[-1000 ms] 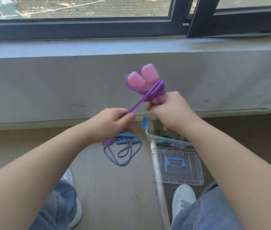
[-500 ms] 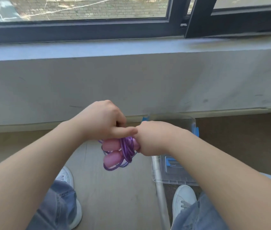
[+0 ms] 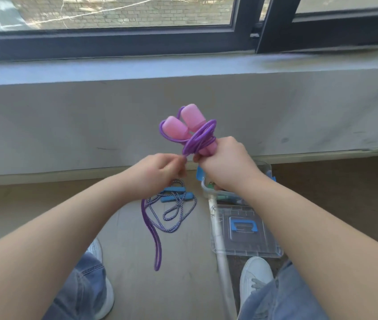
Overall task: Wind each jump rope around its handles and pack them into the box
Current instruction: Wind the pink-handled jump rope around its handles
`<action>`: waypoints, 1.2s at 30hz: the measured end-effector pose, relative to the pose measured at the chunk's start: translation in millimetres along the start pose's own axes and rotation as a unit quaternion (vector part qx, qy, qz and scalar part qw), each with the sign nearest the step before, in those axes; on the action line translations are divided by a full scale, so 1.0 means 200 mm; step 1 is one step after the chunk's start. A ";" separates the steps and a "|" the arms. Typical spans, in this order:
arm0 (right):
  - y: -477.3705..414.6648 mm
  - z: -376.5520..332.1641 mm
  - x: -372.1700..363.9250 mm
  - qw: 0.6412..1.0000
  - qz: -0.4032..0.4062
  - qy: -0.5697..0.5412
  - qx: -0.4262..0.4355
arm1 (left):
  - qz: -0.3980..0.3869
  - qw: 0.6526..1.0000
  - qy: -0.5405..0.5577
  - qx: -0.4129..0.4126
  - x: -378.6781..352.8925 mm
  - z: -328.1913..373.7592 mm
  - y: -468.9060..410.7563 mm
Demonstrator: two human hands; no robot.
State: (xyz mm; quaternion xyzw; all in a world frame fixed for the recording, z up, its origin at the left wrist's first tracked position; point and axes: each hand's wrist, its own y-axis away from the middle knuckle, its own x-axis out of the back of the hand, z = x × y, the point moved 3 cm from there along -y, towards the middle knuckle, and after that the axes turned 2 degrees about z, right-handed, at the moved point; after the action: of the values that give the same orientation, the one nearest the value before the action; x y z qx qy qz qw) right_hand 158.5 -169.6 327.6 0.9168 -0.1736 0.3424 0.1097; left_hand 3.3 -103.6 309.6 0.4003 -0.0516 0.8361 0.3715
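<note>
My right hand [image 3: 225,165] grips the two pink handles [image 3: 183,122] of a jump rope, held upright in front of the wall. Several turns of purple rope [image 3: 200,138] circle the handles. My left hand [image 3: 158,172] pinches the rope just left of the handles, and a long purple loop [image 3: 153,236] hangs from it toward the floor. A second jump rope with blue handles [image 3: 174,197] and a striped cord lies loose on the floor below. The clear plastic box [image 3: 264,168] stands behind my right wrist, mostly hidden, with some green items inside.
The box's clear lid [image 3: 245,229] with a blue handle lies on the floor right of centre. A white pole [image 3: 220,257] slants across the floor beside it. My white shoes [image 3: 256,273] and jeans show at the bottom. A grey wall and window ledge [image 3: 183,65] stand ahead.
Both hands rose from low by my knees, handles now pointing up again. My left hand has come off the bundle and pinches the rope, with a long loop hanging free.
</note>
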 end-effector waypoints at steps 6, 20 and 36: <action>-0.02 0.08 -0.06 0.979 -0.015 0.199 -0.050 | 0.055 0.921 -0.343 -0.175 -0.04 0.07 0.06; 0.14 -0.06 -0.22 0.857 -0.236 0.393 0.235 | 0.151 0.908 -0.326 -0.216 0.22 -0.01 0.01; 0.01 0.00 -0.05 0.983 -0.009 0.169 0.067 | 0.021 0.999 0.003 0.026 0.00 -0.01 0.02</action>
State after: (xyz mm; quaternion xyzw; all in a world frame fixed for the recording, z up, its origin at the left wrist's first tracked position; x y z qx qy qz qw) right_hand 151.4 -168.3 320.9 0.8527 -0.1211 0.5021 0.0784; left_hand -0.3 -105.3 310.0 0.4059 -0.0368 0.8461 0.3436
